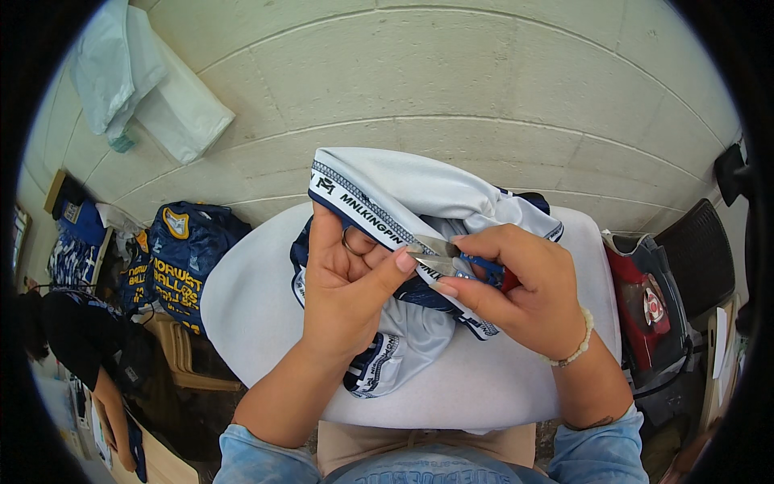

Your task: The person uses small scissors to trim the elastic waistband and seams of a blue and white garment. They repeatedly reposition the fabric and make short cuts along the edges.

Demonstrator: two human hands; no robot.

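Observation:
A white and navy garment (484, 194) with a printed elastic band lies bunched over a padded white board (250, 323). My left hand (339, 290) grips the band from beneath, its thumb pressed near the band's lower middle and a ring on one finger. My right hand (524, 290) holds small metal scissors (439, 256) with blue handles, their blades at the band beside my left thumb. Whether the blades touch the fabric is hard to tell. A beaded bracelet is on my right wrist.
A pale block wall (387, 73) rises behind, with white plastic bags (177, 105) hanging left. Navy jerseys (177, 258) and a plastic chair (185, 363) stand left, near a person (76, 339) in black. A red and grey device (645, 319) and black chair (697, 250) are at the right.

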